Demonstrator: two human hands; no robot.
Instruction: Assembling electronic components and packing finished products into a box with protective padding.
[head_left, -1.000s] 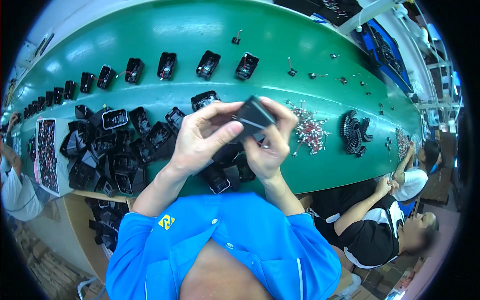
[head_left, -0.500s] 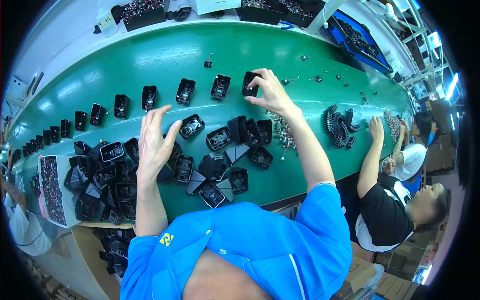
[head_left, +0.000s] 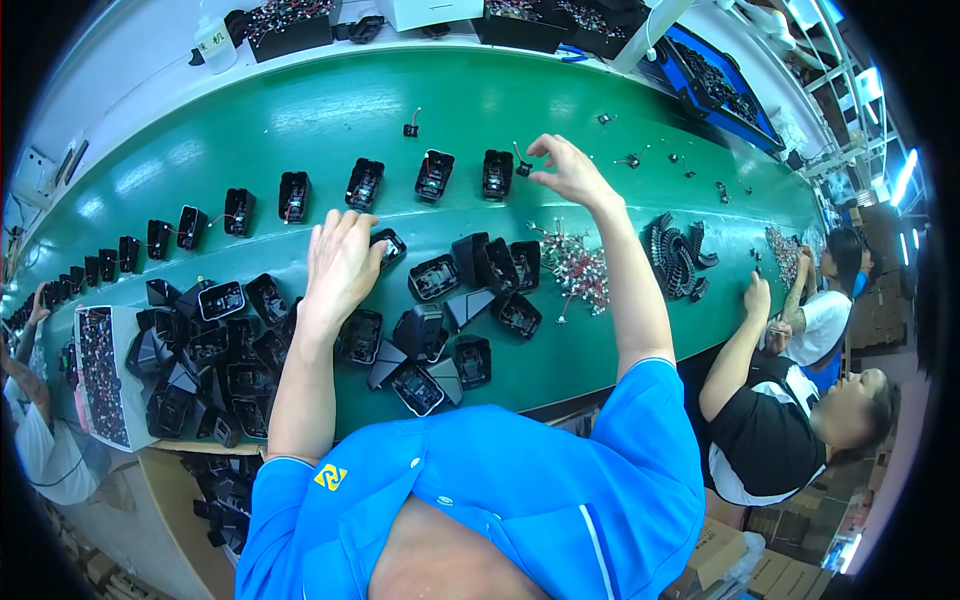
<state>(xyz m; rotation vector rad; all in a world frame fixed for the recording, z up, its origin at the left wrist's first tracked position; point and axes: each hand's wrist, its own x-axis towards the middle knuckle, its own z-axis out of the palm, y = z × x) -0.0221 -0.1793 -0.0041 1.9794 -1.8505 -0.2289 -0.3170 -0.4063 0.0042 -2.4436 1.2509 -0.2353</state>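
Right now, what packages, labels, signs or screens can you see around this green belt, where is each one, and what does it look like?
White bottle: far side of the belt, upper left; pale plastic with a small label.
White box: far edge, top centre; plain and rectangular.
White carton: near left, beside the black housings; open, full of small dark parts.
Brown cardboard boxes: on the floor, lower right; plain brown.
No screens or signs show.

The left hand (head_left: 340, 262) is held flat, palm down, fingers together and stretched toward the far side, forearm running back near. The right arm reaches farther and to the right, nearly straight; the right hand (head_left: 568, 170) is loosely curled, thumb and forefinger apparently pinched together.
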